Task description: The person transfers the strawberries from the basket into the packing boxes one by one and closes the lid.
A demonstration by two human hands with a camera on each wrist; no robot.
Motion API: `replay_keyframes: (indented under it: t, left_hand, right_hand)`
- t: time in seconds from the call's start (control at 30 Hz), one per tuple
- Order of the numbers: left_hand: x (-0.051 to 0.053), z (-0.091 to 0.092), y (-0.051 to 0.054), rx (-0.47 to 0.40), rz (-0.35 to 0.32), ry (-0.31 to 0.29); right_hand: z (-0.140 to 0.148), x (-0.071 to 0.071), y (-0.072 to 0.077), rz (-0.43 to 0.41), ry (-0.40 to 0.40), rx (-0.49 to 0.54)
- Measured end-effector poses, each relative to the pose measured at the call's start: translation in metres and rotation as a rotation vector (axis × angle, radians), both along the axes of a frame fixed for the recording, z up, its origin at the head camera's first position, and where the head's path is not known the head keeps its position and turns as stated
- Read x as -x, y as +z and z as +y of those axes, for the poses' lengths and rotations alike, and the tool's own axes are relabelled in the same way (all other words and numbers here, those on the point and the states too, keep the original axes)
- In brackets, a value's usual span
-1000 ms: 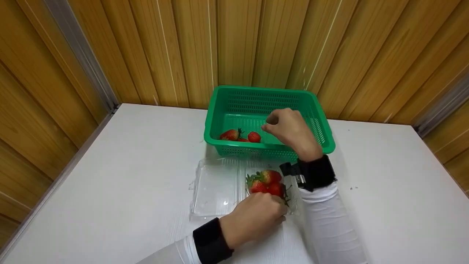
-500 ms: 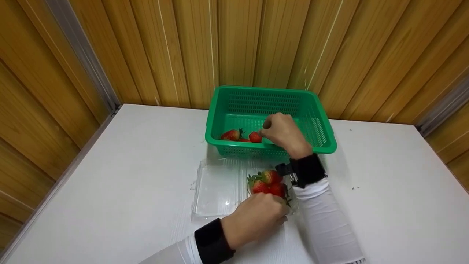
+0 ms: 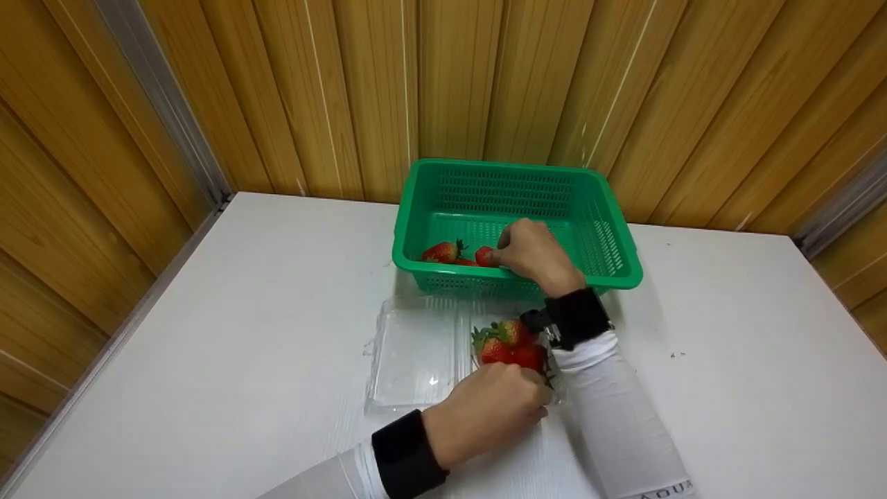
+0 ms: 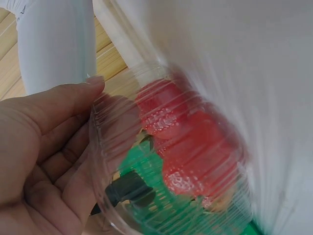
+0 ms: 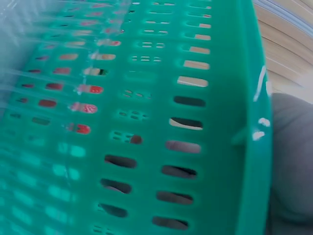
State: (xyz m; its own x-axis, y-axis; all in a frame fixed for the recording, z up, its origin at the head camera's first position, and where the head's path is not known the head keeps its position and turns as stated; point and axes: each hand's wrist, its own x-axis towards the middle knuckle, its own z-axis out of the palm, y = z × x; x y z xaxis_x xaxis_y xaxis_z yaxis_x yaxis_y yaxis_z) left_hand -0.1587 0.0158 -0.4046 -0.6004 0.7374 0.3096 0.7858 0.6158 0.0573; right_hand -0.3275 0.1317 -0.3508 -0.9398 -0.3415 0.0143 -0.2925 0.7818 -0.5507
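R-hand grip is inside the green slotted basket, fingertips at the R side of a strawberry near the near wall; can't tell if it's pinched or just touched, b/c the fingers hide that edge & the R wrist cam mostly gets basket wall. Other strawberries lie just L of it.

L-hand grip is clasping the near rim of the clear clamshell, thumb on the rim per L wrist view. Clamshell lies unfolded on the white surface, just in front of basket; its R half has a cluster of strawberries, its L half is the bare side.

To do it well, I'd say: pinch gently w/ thumb + fingertips, no squeezing, b/c soft fruit prob. bruises. Lift straight up, clear of the basket rim, before coming back. Keep L hold light but firm so the thin plastic doesn't skid or buckle. Watch the R wristband, whose black clip sits right by the cluster: could knock berries. Set the fruit down, don't drop.
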Motion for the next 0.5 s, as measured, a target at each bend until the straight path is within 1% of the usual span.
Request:
replay_keyframes:
  t: [0.27, 0.37, 0.5]
  left_hand:
    - [0.001, -0.002, 0.001, -0.009, -0.002, -0.001]
    - [0.001, -0.001, 0.001, 0.003, -0.004, 0.000]
    - [0.000, 0.000, -0.001, 0.019, -0.027, -0.002]
  right_hand:
    - [-0.002, 0.009, -0.003, -0.035, 0.069, -0.010]
    - [-0.001, 0.012, -0.006, -0.042, 0.078, -0.010]
    - [0.002, 0.014, -0.012, -0.075, 0.084, -0.002]
